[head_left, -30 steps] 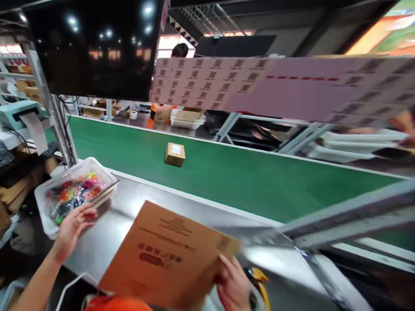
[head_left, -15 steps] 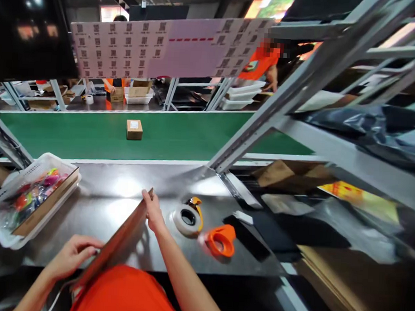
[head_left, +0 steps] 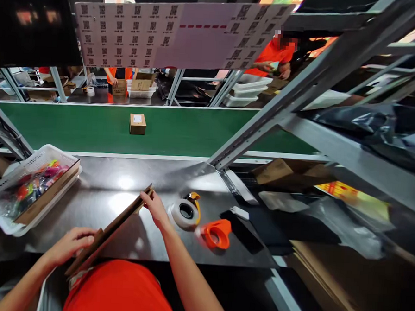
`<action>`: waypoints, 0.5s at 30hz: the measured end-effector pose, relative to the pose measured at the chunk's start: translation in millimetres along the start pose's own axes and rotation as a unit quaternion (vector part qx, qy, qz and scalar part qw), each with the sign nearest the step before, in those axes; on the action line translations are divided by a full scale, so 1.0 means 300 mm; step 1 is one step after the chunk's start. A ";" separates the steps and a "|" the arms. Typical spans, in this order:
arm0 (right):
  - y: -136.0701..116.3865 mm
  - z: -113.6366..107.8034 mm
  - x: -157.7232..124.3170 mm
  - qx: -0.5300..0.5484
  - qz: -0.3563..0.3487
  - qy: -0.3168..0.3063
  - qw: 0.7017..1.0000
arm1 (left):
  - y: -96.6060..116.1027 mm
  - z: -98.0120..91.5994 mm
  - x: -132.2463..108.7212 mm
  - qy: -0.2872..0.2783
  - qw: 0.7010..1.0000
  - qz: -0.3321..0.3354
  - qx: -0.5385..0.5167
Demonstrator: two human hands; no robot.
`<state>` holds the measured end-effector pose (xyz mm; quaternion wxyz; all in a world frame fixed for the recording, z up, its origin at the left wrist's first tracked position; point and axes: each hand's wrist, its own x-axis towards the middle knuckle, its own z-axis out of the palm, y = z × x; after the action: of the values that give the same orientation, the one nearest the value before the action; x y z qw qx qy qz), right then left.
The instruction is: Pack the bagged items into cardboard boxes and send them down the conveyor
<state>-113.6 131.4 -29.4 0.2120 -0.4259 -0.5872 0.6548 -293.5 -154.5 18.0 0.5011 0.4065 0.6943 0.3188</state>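
Note:
A flat, folded piece of brown cardboard (head_left: 115, 225) is held on edge, slanting from my waist up over the metal table. My right hand (head_left: 154, 208) pinches its far upper end. At its near end, my left hand (head_left: 71, 245) has its fingers against the cardboard's left side, the thumb near the edge. Right of my right hand lie a yellow tape dispenser with a clear roll (head_left: 185, 213) and an orange tape dispenser (head_left: 217, 234). To the left stands a white basket (head_left: 2, 219) of colourful wrapped items, with a cardboard piece inside.
Behind the metal table (head_left: 172, 172) runs a green conveyor (head_left: 188, 131) carrying a small brown box (head_left: 137, 124). A slanting metal post (head_left: 250, 134) rises at the right, near a black phone-like slab (head_left: 247, 234) and stacked cardboard (head_left: 343, 283). People in orange are across the conveyor.
The cardboard has tilted, and a folded flap now shows near each hand. My left hand has moved slightly left and up against it. The whole view has shifted a little.

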 end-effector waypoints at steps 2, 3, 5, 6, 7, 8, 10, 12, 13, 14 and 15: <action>-0.031 -0.038 -0.026 -0.027 0.007 -0.035 0.999 | 0.023 -0.031 -0.004 0.075 0.987 -0.011 0.140; -0.050 -0.061 -0.044 -0.048 0.012 -0.059 0.997 | 0.036 -0.047 -0.002 0.115 0.970 -0.013 0.213; -0.093 -0.109 -0.089 -0.107 0.027 -0.112 0.988 | 0.065 -0.079 0.010 0.198 0.927 -0.026 0.319; -0.116 -0.130 -0.113 -0.144 0.038 -0.135 0.979 | 0.081 -0.096 0.022 0.230 0.908 -0.033 0.348; -0.138 -0.146 -0.137 -0.183 0.051 -0.154 0.970 | 0.098 -0.113 0.037 0.256 0.895 -0.037 0.362; -0.159 -0.157 -0.158 -0.221 0.064 -0.166 0.959 | 0.114 -0.128 0.056 0.280 0.887 -0.040 0.365; -0.194 -0.161 -0.191 -0.289 0.087 -0.179 0.937 | 0.143 -0.145 0.100 0.329 0.877 -0.042 0.346; -0.217 -0.139 -0.210 -0.349 0.087 -0.156 0.920 | 0.164 -0.134 0.152 0.366 0.876 -0.041 0.311; -0.221 -0.118 -0.215 -0.379 0.079 -0.131 0.913 | 0.171 -0.115 0.178 0.374 0.880 -0.043 0.289; -0.221 -0.093 -0.220 -0.404 0.067 -0.100 0.907 | 0.174 -0.090 0.202 0.375 0.887 -0.043 0.265; -0.215 -0.065 -0.227 -0.420 0.054 -0.073 0.903 | 0.175 -0.059 0.221 0.371 0.897 -0.041 0.239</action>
<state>-75.0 104.3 54.0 -0.0658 -0.4580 -0.7976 0.3870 -308.8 -71.9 38.9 0.1079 0.3370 0.9012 0.2501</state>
